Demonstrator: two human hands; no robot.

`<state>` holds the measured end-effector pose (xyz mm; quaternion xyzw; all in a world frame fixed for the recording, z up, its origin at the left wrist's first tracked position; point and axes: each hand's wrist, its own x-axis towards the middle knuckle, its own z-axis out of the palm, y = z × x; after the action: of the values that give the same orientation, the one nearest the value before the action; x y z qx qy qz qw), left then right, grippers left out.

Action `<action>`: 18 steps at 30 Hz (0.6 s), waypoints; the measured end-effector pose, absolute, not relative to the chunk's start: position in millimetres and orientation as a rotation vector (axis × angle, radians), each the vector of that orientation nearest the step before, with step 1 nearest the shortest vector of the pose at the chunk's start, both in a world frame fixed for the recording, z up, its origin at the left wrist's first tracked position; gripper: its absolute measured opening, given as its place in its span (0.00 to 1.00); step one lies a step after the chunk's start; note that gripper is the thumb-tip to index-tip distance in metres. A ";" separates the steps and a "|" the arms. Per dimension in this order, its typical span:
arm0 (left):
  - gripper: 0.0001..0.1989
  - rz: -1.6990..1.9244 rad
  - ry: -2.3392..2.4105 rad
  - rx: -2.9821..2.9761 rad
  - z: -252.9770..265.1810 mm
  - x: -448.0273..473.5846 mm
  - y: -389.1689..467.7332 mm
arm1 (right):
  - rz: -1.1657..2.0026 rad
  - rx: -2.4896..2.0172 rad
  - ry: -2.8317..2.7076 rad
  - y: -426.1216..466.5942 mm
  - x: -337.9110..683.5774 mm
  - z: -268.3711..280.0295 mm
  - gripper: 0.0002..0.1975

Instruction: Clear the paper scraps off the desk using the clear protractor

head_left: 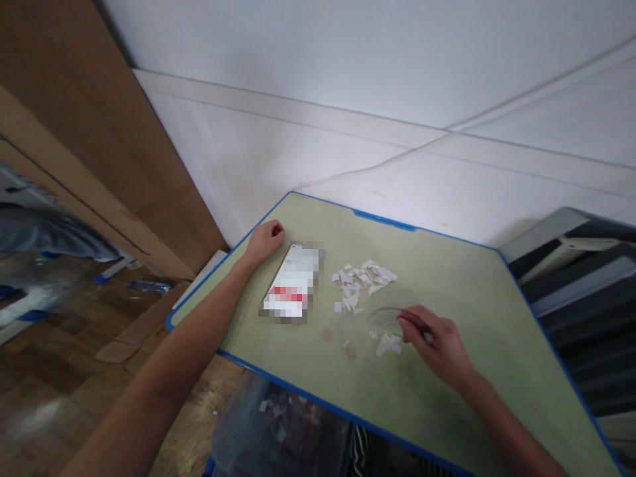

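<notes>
The table point(462, 285) has room to pass at its far right corner, but paper bits point(378, 274) block the middle and a phone point(293, 278) the left side

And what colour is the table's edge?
Blue: the edge shows best in the head view, around the pale green table top.

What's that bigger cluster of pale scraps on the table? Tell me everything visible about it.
The cluster is a loose, low scatter of small white pieces, some squarish, others irregular, apparently paper, a few faintly pinkish. Many overlap, lying on the pale green tabletop, right of the phone. The right hand is nearby, apart from it.
</notes>
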<state>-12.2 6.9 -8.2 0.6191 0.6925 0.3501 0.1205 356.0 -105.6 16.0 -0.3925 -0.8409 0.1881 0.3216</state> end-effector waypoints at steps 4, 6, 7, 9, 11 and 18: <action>0.05 1.027 2.022 1.820 -9.0 -12.8 7.3 | 0.597 -0.964 -2.323 -116.0 344.5 15.3 0.09; 0.05 1.026 2.015 1.829 -8.8 -12.8 7.2 | 0.608 -0.963 -2.364 -119.3 340.4 12.2 0.10; 0.05 1.025 2.011 1.834 -8.8 -12.8 7.1 | 0.614 -0.972 -2.380 -120.3 339.2 10.4 0.10; 0.05 1.024 2.008 1.845 -8.8 -12.7 7.2 | 0.637 -0.995 -2.404 -121.0 338.3 7.1 0.10; 0.05 1.021 2.008 1.852 -9.1 -12.7 7.4 | 0.654 -1.029 -2.406 -120.4 338.9 4.4 0.10; 0.04 1.028 2.010 1.838 -9.9 -13.2 8.7 | 0.558 -1.123 -2.295 -115.5 343.8 3.8 0.11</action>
<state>-13.2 8.7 -9.9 0.6273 0.6857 0.3508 0.1150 343.8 -115.5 3.8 -0.4145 -0.8474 0.2060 0.2601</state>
